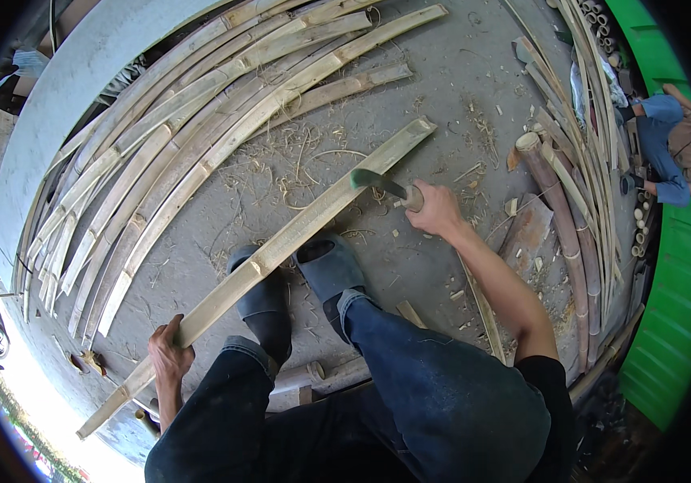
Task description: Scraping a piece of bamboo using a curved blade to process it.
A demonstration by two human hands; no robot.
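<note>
A long split bamboo strip (313, 219) lies slantwise across my lap side, from the lower left up to the middle of the floor. Near its lower end, my left hand (171, 354) is wrapped round the strip's edge. My right hand (437, 209) is closed on the wooden handle of a hooked knife (393, 187). The knife's dark, greenish curved blade rests on or just over the strip's upper part; whether it cuts in, I cannot tell. Below the strip are my two feet in dark slippers (330, 267).
Several split bamboo lengths (200, 165) lie heaped at the far left. Round bamboo poles (561, 209) and thin strips are at the right. Shavings (301, 165) litter the concrete floor (200, 241). Another person (671, 145) sits far right beside a green corrugated panel (667, 354).
</note>
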